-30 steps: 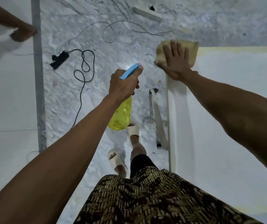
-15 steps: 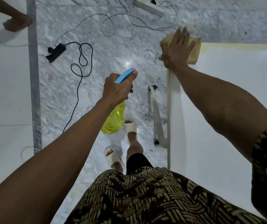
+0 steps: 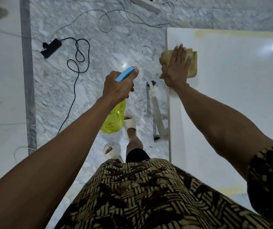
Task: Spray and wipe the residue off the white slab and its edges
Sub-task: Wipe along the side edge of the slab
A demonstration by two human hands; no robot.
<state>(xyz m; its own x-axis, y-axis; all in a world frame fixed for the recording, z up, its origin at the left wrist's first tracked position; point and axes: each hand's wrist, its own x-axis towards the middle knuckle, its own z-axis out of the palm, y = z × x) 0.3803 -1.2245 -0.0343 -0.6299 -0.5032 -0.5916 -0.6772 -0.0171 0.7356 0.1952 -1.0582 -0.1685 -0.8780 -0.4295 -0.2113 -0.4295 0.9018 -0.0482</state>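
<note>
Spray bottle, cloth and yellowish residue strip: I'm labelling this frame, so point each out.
spray bottle [image 3: 114, 119], head view, yellow body.
cloth [image 3: 193, 65], head view, right part beside the fingers.
yellowish residue strip [image 3: 234, 34], head view, middle of the strip.

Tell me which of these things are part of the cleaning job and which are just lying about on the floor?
In use:
slab, yellowish residue along its far edge
cloth, pressed flat by the right hand
spray bottle, gripped by the left hand

Lying about:
black cable and its plug block
white cable
white power strip
</note>
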